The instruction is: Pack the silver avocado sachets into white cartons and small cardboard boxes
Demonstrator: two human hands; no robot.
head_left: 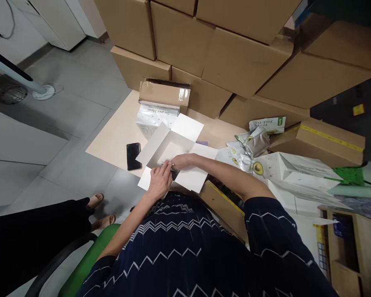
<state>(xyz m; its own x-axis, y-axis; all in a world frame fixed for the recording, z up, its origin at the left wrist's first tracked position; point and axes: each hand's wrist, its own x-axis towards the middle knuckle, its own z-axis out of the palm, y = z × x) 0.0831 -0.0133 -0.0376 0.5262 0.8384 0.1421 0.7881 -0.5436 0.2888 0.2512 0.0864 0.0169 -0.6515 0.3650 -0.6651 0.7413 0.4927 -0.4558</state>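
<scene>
A white cardboard box lies on the table before me with its flaps spread outward. My left hand is at the box's near side, its fingers bent forward and close together over the edge. Reaching in from the right, my right hand is curled at the near inside of the box, its fingertips meeting those of the left. What the fingers pinch, if anything, is too small and covered to make out. A dark patch shows just below the fingertips. Left of the box lies a black phone.
Behind the box stand a white printed carton and a brown box. Large cardboard boxes are stacked at the back. Silvery pouches and white cartons lie right. A person in black is at left, near a green chair.
</scene>
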